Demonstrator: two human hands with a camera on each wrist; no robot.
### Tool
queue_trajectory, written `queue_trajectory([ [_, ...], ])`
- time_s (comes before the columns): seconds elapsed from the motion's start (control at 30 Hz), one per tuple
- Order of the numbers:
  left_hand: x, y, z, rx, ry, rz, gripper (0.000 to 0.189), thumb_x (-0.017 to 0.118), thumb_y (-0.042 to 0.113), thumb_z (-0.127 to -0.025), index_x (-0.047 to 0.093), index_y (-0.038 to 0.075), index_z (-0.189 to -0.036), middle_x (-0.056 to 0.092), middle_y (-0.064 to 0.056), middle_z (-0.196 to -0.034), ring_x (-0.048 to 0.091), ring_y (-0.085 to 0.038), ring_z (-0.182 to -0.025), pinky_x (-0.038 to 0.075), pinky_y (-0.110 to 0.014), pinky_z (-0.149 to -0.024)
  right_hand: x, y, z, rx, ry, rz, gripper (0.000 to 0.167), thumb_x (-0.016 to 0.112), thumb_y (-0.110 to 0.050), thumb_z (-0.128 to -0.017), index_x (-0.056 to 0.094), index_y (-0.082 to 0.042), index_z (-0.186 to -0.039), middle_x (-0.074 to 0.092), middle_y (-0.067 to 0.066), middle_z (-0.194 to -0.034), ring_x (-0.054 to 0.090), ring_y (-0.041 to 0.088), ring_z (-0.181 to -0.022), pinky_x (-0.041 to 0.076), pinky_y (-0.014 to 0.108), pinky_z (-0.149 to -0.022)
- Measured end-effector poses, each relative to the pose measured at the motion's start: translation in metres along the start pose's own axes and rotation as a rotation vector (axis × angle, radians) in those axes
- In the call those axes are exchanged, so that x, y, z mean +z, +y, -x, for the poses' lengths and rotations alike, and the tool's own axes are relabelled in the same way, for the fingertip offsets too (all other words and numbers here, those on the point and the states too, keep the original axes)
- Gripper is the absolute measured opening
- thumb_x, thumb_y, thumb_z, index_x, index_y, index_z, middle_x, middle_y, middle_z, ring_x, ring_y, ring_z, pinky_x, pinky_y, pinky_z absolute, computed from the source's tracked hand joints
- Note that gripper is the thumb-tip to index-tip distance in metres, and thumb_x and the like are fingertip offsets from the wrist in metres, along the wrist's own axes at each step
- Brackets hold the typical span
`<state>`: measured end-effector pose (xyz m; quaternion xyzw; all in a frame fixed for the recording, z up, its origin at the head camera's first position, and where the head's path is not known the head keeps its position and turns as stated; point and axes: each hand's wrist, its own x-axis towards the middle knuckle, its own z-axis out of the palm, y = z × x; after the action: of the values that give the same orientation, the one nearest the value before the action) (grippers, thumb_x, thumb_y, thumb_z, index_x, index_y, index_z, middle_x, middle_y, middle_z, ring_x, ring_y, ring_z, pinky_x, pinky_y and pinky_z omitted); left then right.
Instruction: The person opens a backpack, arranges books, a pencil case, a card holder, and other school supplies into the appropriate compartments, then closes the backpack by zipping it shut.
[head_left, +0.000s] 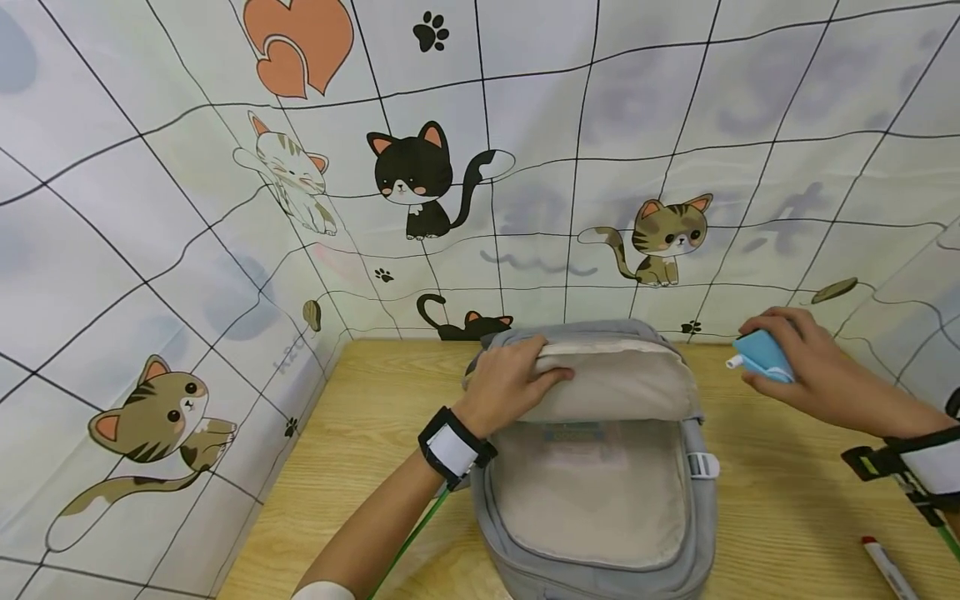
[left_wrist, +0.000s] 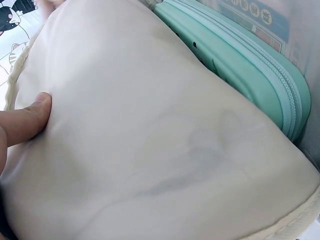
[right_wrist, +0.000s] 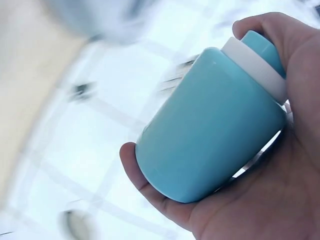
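Note:
A grey backpack (head_left: 592,500) lies unzipped on the table, showing its cream lining. My left hand (head_left: 504,379) grips the raised flap (head_left: 622,379) by its left edge; in the left wrist view its thumb (left_wrist: 30,117) presses the pale lining. Inside the bag, the left wrist view shows a mint-green zipped case (left_wrist: 250,65) partly behind the flap. To the right of the bag, my right hand (head_left: 806,362) holds a light blue, bottle-shaped object (right_wrist: 210,125) above the table. It has a white ring and a teal cap-like end; a small white piece sticks out in the head view.
A white marker with a red cap (head_left: 888,567) lies on the wooden table (head_left: 780,500) at the lower right. A white cloth with cat drawings (head_left: 540,208) hangs behind and at the sides. A white buckle (head_left: 702,465) sits on the bag's right side.

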<state>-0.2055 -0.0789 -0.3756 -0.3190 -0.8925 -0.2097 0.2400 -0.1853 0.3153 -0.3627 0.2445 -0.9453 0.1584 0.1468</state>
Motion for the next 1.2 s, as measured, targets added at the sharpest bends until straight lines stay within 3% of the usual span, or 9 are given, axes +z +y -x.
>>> queue_trajectory([
  [0.13, 0.000, -0.001, 0.000, -0.022, 0.002, -0.009, 0.030, 0.062, 0.053, -0.081, 0.057, 0.024, -0.090, 0.061, 0.014, -0.071, 0.046, 0.002, -0.051, 0.030, -0.015, -0.041, -0.031, -0.054, -0.015, -0.089, 0.019, -0.007, 0.061, 0.076, -0.020, -0.074, 0.043, -0.014, -0.126, 0.027, 0.016, -0.137, 0.040, 0.026, -0.099, 0.044, 0.038, -0.063],
  [0.27, 0.000, -0.003, -0.001, -0.019, 0.009, -0.017, 0.031, 0.062, 0.053, -0.081, 0.057, 0.024, -0.090, 0.062, 0.014, -0.071, 0.046, 0.003, -0.051, 0.030, -0.015, -0.041, -0.047, -0.111, -0.018, -0.131, -0.019, -0.035, 0.057, 0.073, -0.023, -0.077, 0.043, -0.023, -0.125, 0.025, 0.006, -0.142, 0.048, 0.015, -0.091, 0.044, 0.023, -0.055],
  [0.4, 0.000, -0.004, -0.001, -0.012, 0.016, -0.019, 0.031, 0.062, 0.052, -0.081, 0.057, 0.024, -0.091, 0.062, 0.013, -0.071, 0.046, 0.002, -0.051, 0.030, -0.015, -0.041, -0.034, -0.157, -0.014, -0.257, -0.106, -0.143, 0.055, 0.071, -0.031, -0.079, 0.042, -0.031, -0.126, 0.027, -0.002, -0.140, 0.046, 0.005, -0.091, 0.044, 0.017, -0.059],
  [0.53, -0.001, -0.005, -0.001, -0.012, 0.012, -0.020, 0.030, 0.061, 0.052, -0.082, 0.056, 0.024, -0.091, 0.060, 0.013, -0.070, 0.045, 0.003, -0.049, 0.030, -0.014, -0.040, 0.008, -0.184, -0.007, -0.375, -0.264, -0.164, 0.051, 0.058, -0.049, -0.085, 0.035, -0.041, -0.130, 0.024, -0.010, -0.140, 0.042, 0.003, -0.101, 0.045, 0.018, -0.067],
  [0.67, -0.001, -0.005, -0.002, -0.010, 0.010, -0.019, 0.029, 0.060, 0.052, -0.082, 0.056, 0.024, -0.090, 0.060, 0.013, -0.072, 0.045, 0.003, -0.049, 0.031, -0.014, -0.040, 0.067, -0.190, -0.008, -0.512, -0.334, -0.073, 0.050, 0.052, -0.055, -0.086, 0.034, -0.041, -0.131, 0.029, -0.008, -0.139, 0.041, 0.009, -0.107, 0.047, 0.027, -0.072],
  [0.87, 0.001, -0.004, -0.001, -0.007, 0.005, -0.012, 0.028, 0.061, 0.051, -0.082, 0.053, 0.024, -0.085, 0.054, 0.015, -0.067, 0.043, 0.002, -0.048, 0.030, -0.014, -0.040, 0.138, -0.184, -0.019, -0.638, -0.305, 0.105, 0.058, 0.065, -0.053, -0.078, 0.041, -0.035, -0.127, 0.040, -0.001, -0.134, 0.048, 0.016, -0.098, 0.047, 0.032, -0.065],
  [1.0, 0.002, -0.002, 0.001, -0.006, 0.005, -0.022, 0.029, 0.060, 0.053, -0.082, 0.052, 0.025, -0.082, 0.051, 0.015, -0.064, 0.042, 0.002, -0.048, 0.029, -0.015, -0.040, 0.159, -0.182, -0.026, -0.675, -0.278, 0.175, 0.061, 0.065, -0.055, -0.077, 0.042, -0.033, -0.129, 0.041, 0.002, -0.137, 0.050, 0.020, -0.100, 0.047, 0.031, -0.061],
  [1.2, 0.000, 0.000, -0.002, -0.007, 0.009, -0.016, 0.030, 0.061, 0.053, -0.081, 0.052, 0.025, -0.082, 0.051, 0.015, -0.062, 0.042, 0.001, -0.048, 0.029, -0.016, -0.040, 0.170, -0.182, -0.038, -0.661, -0.254, 0.234, 0.066, 0.059, -0.063, -0.077, 0.041, -0.033, -0.133, 0.036, 0.004, -0.143, 0.054, 0.024, -0.098, 0.047, 0.030, -0.056],
])
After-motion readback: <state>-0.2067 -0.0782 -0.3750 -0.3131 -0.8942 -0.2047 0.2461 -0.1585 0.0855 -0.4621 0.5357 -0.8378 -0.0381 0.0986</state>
